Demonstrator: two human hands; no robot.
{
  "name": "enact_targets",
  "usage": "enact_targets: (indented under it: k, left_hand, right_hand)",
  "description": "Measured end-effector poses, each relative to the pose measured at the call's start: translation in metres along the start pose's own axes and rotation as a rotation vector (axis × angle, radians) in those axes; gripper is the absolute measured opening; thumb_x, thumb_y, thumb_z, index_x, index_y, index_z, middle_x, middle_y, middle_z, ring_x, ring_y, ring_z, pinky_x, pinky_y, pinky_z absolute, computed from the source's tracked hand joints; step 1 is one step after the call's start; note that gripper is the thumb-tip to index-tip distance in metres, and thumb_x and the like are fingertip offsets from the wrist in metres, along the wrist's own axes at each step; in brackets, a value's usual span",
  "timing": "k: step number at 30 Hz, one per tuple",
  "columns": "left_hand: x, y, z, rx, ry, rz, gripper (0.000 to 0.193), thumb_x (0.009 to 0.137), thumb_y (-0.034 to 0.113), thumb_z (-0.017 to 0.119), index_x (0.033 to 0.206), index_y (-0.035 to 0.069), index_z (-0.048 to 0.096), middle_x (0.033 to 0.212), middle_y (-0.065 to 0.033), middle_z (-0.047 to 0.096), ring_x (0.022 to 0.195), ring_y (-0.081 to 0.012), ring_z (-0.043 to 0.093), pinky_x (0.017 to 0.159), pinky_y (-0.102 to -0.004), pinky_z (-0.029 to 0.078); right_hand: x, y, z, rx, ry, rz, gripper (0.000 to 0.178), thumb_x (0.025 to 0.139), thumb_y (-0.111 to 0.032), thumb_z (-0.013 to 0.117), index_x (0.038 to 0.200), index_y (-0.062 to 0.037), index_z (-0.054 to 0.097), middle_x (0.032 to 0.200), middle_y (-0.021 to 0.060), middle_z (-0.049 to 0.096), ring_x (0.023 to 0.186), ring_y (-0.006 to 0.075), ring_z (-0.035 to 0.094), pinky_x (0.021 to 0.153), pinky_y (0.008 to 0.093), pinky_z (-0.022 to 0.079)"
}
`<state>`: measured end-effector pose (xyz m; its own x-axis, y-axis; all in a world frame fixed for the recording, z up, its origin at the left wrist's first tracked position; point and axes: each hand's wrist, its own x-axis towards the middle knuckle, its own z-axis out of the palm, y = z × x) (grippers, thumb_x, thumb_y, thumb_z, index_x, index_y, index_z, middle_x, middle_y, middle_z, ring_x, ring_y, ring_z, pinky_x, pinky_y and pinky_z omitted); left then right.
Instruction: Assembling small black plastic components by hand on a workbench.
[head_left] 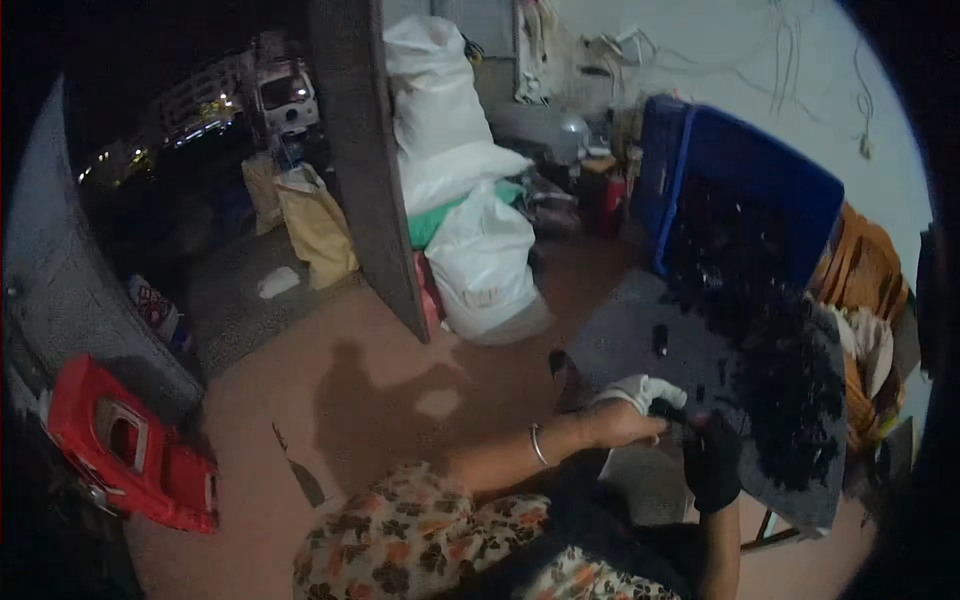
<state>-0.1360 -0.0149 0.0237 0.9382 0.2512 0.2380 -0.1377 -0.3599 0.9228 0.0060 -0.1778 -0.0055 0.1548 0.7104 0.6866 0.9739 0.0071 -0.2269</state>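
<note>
Upper centre: stack of white sacks (440,110), green sack (428,226) squeezed in between, red item (428,290) low beside the door (368,170). Upper left, outside in the dark: truck (288,95), lit building (200,100). Below those, tan bags (318,235), white scrap (279,282) on the ground. Lower left: red plastic stool (183,480) on brown floor (250,430). Top, right of centre: red cylinder (613,196) amid clutter, blurry. Upper right: pale wall (720,45), loose wires (790,60). Right edge: orange sack (862,262), pale cloth (872,340) just below.
</note>
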Motion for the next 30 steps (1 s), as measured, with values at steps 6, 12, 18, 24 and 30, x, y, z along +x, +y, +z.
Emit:
enact_targets:
  k: [6, 12, 18, 24, 30]
  left_hand:
    - [-0.003, 0.008, -0.005, 0.077, 0.001, 0.025, 0.032, 0.081, 0.002, 0.059, 0.112, -0.002, 0.056, 0.102, -0.0127, 0.063, 0.073, -0.0124, 0.062, 0.068, -0.0263, 0.052]
    - [0.005, 0.012, 0.016, -0.029, -0.132, -0.031, 0.031, 0.084, 0.001, 0.058, 0.114, -0.003, 0.052, 0.103, -0.0082, 0.060, 0.085, -0.0116, 0.060, 0.071, -0.0243, 0.052]
    - [0.005, 0.005, 0.035, -0.098, -0.084, -0.034, 0.028, 0.083, 0.008, 0.060, 0.110, 0.002, 0.057, 0.087, -0.0073, 0.063, 0.072, -0.0116, 0.061, 0.064, -0.0241, 0.049]
    - [0.009, 0.005, 0.031, -0.028, -0.170, -0.106, 0.033, 0.086, 0.003, 0.058, 0.116, -0.004, 0.049, 0.097, -0.0076, 0.060, 0.086, -0.0107, 0.059, 0.070, -0.0225, 0.051]
    - [0.009, 0.008, 0.034, -0.143, -0.086, -0.137, 0.028, 0.084, 0.012, 0.064, 0.109, 0.002, 0.058, 0.085, -0.0052, 0.062, 0.073, -0.0068, 0.058, 0.064, -0.0220, 0.048]
  right_hand:
    - [0.013, -0.017, -0.006, -0.182, 0.045, -0.304, 0.015, 0.072, -0.005, 0.062, 0.087, -0.0055, 0.058, 0.085, 0.0128, 0.059, 0.072, 0.0315, 0.057, 0.062, 0.0391, 0.046]
    - [-0.011, -0.023, -0.027, -0.115, 0.055, -0.072, 0.020, 0.068, -0.001, 0.064, 0.087, -0.0057, 0.058, 0.088, 0.0113, 0.060, 0.075, 0.0296, 0.060, 0.063, 0.0370, 0.048]
    - [-0.030, -0.020, -0.024, 0.034, 0.119, 0.008, 0.024, 0.068, -0.001, 0.066, 0.090, -0.0036, 0.056, 0.090, 0.0134, 0.060, 0.072, 0.0286, 0.059, 0.059, 0.0372, 0.049]
    - [-0.026, -0.020, -0.023, -0.024, 0.174, -0.001, 0.020, 0.069, -0.001, 0.066, 0.087, -0.0035, 0.057, 0.091, 0.0119, 0.060, 0.074, 0.0269, 0.058, 0.062, 0.0369, 0.048]
    - [-0.029, -0.011, -0.020, -0.073, 0.164, -0.059, 0.021, 0.069, -0.004, 0.066, 0.089, -0.0043, 0.059, 0.095, 0.0121, 0.061, 0.076, 0.0276, 0.058, 0.066, 0.0369, 0.047]
